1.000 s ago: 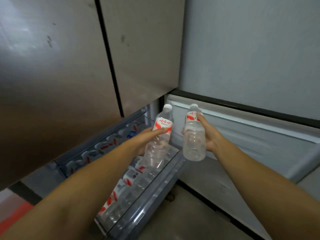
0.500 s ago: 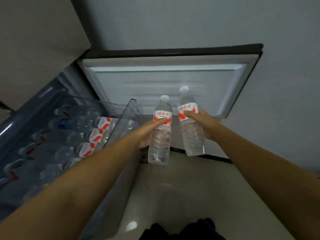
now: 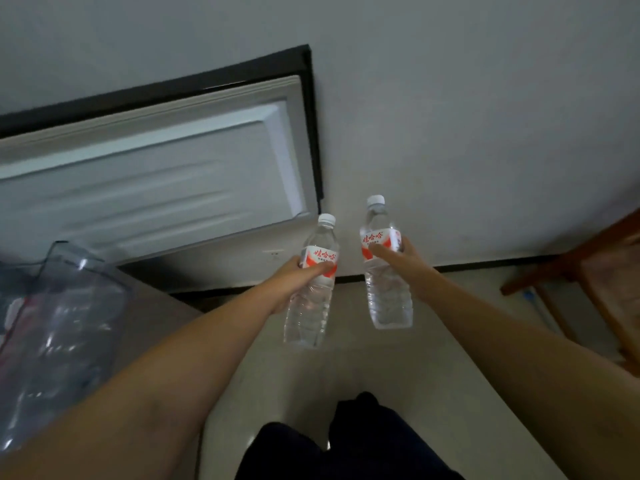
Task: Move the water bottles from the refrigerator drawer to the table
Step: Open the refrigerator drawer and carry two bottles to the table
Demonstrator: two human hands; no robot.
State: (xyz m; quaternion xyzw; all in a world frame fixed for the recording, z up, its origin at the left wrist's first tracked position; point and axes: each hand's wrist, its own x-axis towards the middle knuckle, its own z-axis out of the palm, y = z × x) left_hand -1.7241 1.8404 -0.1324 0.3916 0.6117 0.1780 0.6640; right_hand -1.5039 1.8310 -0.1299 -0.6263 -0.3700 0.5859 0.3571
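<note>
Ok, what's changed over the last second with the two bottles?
Both clear plastic water bottles, the left one and the right one, have swung rightward, away from the clear refrigerator drawer, now over floor. Unchanged: left hand and right hand grip one each, upright.

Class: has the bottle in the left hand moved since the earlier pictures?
Yes. The left bottle has travelled rightward, from over the refrigerator drawer to beyond it, above the floor.

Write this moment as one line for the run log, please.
left hand: holds bottle upright | right hand: holds second bottle upright | drawer: open at left | table: not in view
</note>
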